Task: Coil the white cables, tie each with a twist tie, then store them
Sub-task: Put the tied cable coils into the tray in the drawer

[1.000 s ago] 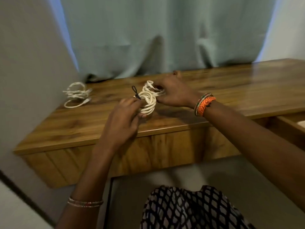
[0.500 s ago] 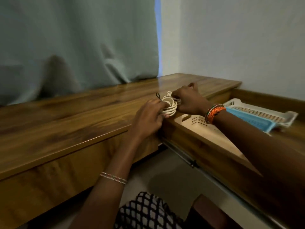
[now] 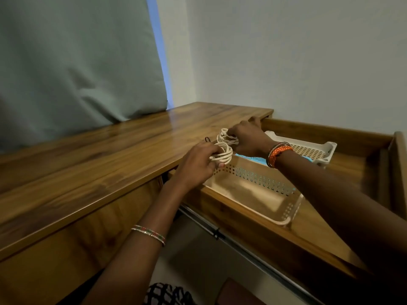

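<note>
While over drawer: both hands share one coil.
Left hand (image 3: 198, 166): grips white cable coil (image 3: 223, 150).
Right hand (image 3: 247, 139): pinches coil's far loops.
Beige basket (image 3: 284, 221): below, in drawer (image 3: 326, 230).

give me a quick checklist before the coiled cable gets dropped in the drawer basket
1. Cable held: ok. The left hand and right hand both grip the coiled white cable.
2. Twist tie on: cannot tell. A dark twist tie sticks out of the coil, but whether it is twisted tight is hidden.
3. Drawer open: ok. The drawer is pulled out to the right of the desk top.
4. Basket has room: ok. The near beige basket shows a bare floor.
5. Coil above basket: not ok. It sits at the desk edge, only just at the basket's near corner.
6. Loose ends: cannot tell. The hands cover them.
</note>
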